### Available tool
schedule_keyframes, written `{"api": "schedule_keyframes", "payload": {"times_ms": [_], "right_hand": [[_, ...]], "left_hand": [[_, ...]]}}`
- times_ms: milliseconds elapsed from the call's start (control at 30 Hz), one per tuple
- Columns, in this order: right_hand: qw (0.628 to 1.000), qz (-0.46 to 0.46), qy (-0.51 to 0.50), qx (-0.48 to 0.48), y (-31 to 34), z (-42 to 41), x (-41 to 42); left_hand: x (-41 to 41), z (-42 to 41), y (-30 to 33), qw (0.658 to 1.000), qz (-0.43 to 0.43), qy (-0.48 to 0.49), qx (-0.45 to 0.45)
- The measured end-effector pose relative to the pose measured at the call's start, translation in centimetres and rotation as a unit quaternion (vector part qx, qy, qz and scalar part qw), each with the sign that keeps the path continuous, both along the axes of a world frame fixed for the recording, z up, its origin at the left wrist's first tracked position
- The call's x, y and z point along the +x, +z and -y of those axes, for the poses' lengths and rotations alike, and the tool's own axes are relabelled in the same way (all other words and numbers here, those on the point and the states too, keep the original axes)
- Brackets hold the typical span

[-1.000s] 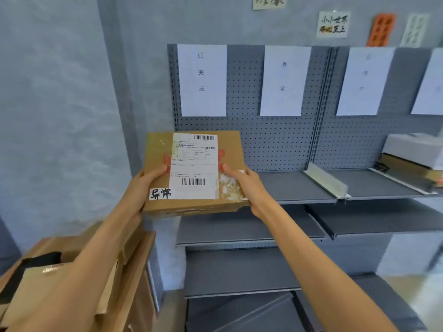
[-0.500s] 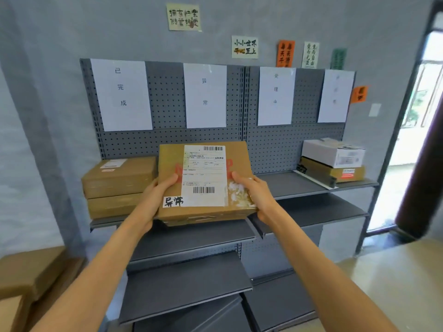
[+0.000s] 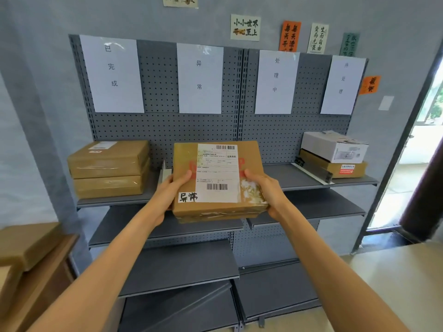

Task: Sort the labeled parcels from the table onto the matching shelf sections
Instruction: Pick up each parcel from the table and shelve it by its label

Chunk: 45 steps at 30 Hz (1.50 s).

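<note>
I hold a flat brown cardboard parcel [image 3: 185, 168] with a white shipping label and a handwritten tag 异常 at its lower left. My left hand [image 3: 171, 189] grips its left edge and my right hand [image 3: 265, 189] its right edge. The parcel is in the air in front of the top shelf [image 3: 280, 174], below the paper sign 异常 [image 3: 199, 77], second from the left. Other signs read 已完成 [image 3: 111, 73], 处理中 [image 3: 275, 81] and 待处理 [image 3: 342, 85]. A low divider [image 3: 163, 172] stands just left of the parcel.
Two stacked brown parcels [image 3: 109, 168] sit under the leftmost sign. A white box on a brown box [image 3: 334, 153] sits at the right end. Lower grey shelves [image 3: 177, 264] jut out below. A wooden table with boxes [image 3: 26, 250] is at lower left; a doorway is at right.
The view has swung right and closer to the shelf rack. The parcel, still in both hands, now hangs lower in front of the second section of the top shelf.
</note>
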State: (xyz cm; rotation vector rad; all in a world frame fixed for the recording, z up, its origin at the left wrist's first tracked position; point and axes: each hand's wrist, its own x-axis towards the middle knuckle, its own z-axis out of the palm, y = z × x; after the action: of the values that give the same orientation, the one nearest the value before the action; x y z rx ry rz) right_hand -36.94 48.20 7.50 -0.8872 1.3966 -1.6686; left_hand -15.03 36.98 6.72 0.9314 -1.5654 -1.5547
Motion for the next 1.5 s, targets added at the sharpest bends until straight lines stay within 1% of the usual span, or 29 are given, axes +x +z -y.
{"api": "schedule_keyframes", "payload": {"times_ms": [233, 433, 500, 567, 667, 733, 800, 867, 900, 933, 1033, 1233, 1333, 1400, 1433, 1467, 1500], "right_hand": [[1.0, 0.013, 0.003, 0.011, -1.2, 3.4, -1.8], [0.999, -0.017, 0.012, 0.029, -0.8, 8.9, -4.2], [0.998, -0.038, 0.023, 0.044, -0.4, 11.0, -5.0], [0.996, -0.058, 0.042, 0.059, 0.0, 13.1, -5.7], [0.989, -0.102, 0.064, 0.086, 0.6, 15.5, -6.8], [0.979, -0.149, 0.082, 0.116, 1.0, 16.7, -7.6], [0.965, -0.187, 0.114, 0.143, 1.4, 17.7, -8.1], [0.956, -0.204, 0.145, 0.156, 1.7, 18.5, -8.4], [0.953, -0.208, 0.156, 0.157, 1.8, 19.1, -8.5], [0.951, -0.211, 0.165, 0.156, 1.9, 19.6, -8.7], [0.944, -0.219, 0.188, 0.158, 2.0, 21.2, -9.3], [0.923, -0.261, 0.217, 0.183, 2.2, 24.5, -9.9], [0.922, -0.311, 0.175, 0.149, 2.5, 26.0, -9.6], [0.922, -0.351, 0.115, 0.119, 2.0, 27.4, -9.5], [0.926, -0.354, 0.076, 0.106, 1.6, 27.9, -9.5], [0.936, -0.337, 0.043, 0.09, 1.3, 28.3, -9.3], [0.951, -0.298, 0.023, 0.082, 1.1, 28.6, -9.0]], "left_hand": [[-1.7, 3.8, -0.7, 1.0, 0.028, 0.0, 0.009], [-3.2, 9.4, -0.8, 0.999, 0.05, -0.007, 0.001], [-3.4, 12.1, -0.5, 0.999, 0.044, -0.001, -0.013], [-3.5, 14.7, 0.2, 0.998, 0.044, 0.039, -0.036], [-3.2, 17.9, 1.8, 0.989, 0.048, 0.082, -0.11], [-3.0, 19.3, 3.0, 0.975, 0.107, 0.067, -0.182], [-3.0, 20.1, 4.0, 0.95, 0.21, 0.012, -0.231], [-3.6, 20.4, 4.4, 0.919, 0.307, -0.077, -0.235], [-3.9, 20.4, 4.6, 0.911, 0.328, -0.119, -0.221], [-4.1, 20.5, 4.6, 0.909, 0.332, -0.149, -0.201], [-4.7, 21.0, 3.7, 0.925, 0.299, -0.179, -0.149], [-4.9, 21.4, 1.8, 0.961, 0.233, -0.124, -0.077], [-5.0, 21.9, 1.1, 0.972, 0.212, -0.083, -0.061], [-5.3, 22.3, 0.5, 0.98, 0.189, -0.046, -0.049], [-5.5, 22.6, 0.2, 0.983, 0.176, -0.024, -0.043], [-5.8, 22.8, 0.0, 0.986, 0.161, 0.0, -0.036], [-6.1, 23.1, -0.2, 0.989, 0.146, 0.026, -0.028]]}}
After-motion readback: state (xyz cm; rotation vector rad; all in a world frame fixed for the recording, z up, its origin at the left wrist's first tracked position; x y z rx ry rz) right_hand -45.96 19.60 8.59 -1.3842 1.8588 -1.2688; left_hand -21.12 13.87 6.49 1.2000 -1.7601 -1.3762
